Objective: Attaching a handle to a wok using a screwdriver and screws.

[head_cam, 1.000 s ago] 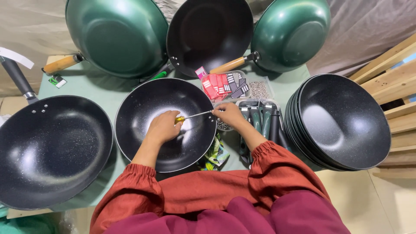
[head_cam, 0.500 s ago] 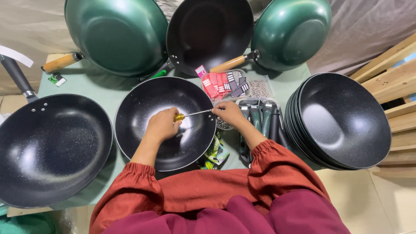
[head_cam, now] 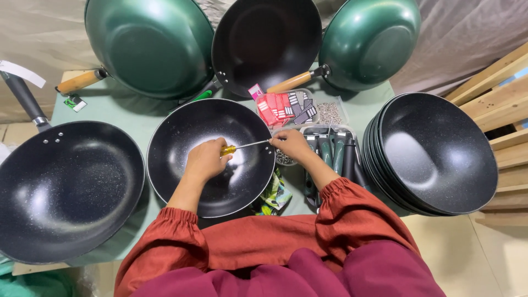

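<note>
Head view — screwdriver (head_cam: 242,147) lies crosswise; tip toward right hand (head_cam: 292,146).

A yellow-handled screwdriver (head_cam: 242,147) lies level across a black speckled wok (head_cam: 212,157) — shaft toward its right rim.

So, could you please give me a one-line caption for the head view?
Left hand holds a screwdriver over a black wok; right hand at its rim.

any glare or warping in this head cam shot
Head view: soft glare patches on the stacked black woks and the big left wok; wide-angle bending curves the edges; focus is sharp on the screwdriver between left hand and right hand.
</note>
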